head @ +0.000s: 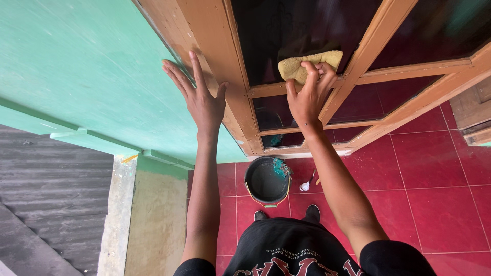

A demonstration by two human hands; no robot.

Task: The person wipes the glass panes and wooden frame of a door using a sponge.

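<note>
The right hand (pixel 309 94) gripped a yellow rectangular sponge cloth (pixel 307 65), pressing it flat against the dark glass pane (pixel 266 36) just above the wooden crossbar (pixel 409 71), its long axis along that bar. The left hand (pixel 200 97) lay open, fingers spread, on the brown wooden door frame (pixel 174 20).

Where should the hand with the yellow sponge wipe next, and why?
Probably a short stroke upward. The right hand presses the yellow sponge at the bottom edge of a dark glass pane, just above the wooden crossbar, so most of that pane lies above it. The left hand is flat on the door frame.
</note>
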